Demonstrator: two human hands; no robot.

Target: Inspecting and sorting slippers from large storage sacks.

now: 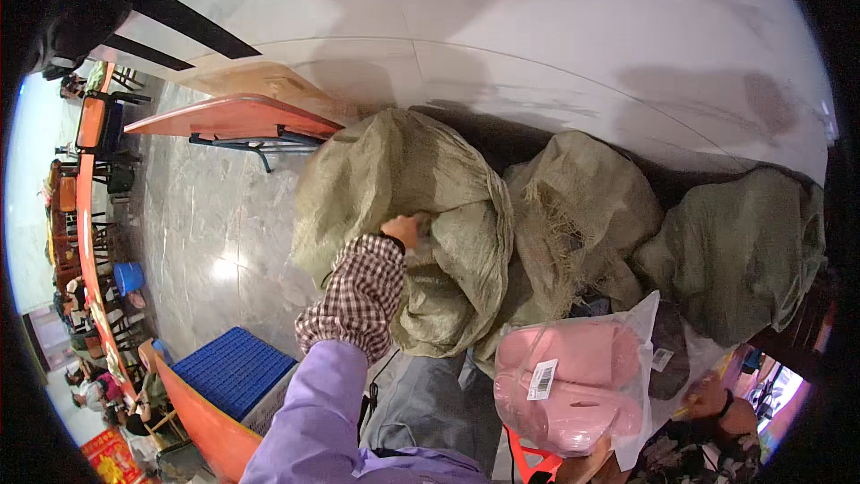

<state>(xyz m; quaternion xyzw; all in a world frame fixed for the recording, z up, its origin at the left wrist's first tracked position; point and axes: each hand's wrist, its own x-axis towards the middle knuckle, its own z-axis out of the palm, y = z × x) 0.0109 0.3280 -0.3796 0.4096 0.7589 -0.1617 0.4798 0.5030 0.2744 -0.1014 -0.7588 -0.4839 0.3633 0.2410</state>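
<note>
While left hand grips, coarse woven sack, crumpled, bulging

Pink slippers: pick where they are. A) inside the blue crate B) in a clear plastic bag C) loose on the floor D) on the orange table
B: the pink slippers show through a clear plastic bag with a white label, held up at the lower right by the right hand.

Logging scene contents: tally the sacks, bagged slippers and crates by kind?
Green woven sacks: 3
Clear bags of pink slippers: 1
Blue crates: 1
Total: 5
Left hand is on the nearest sack.
</note>
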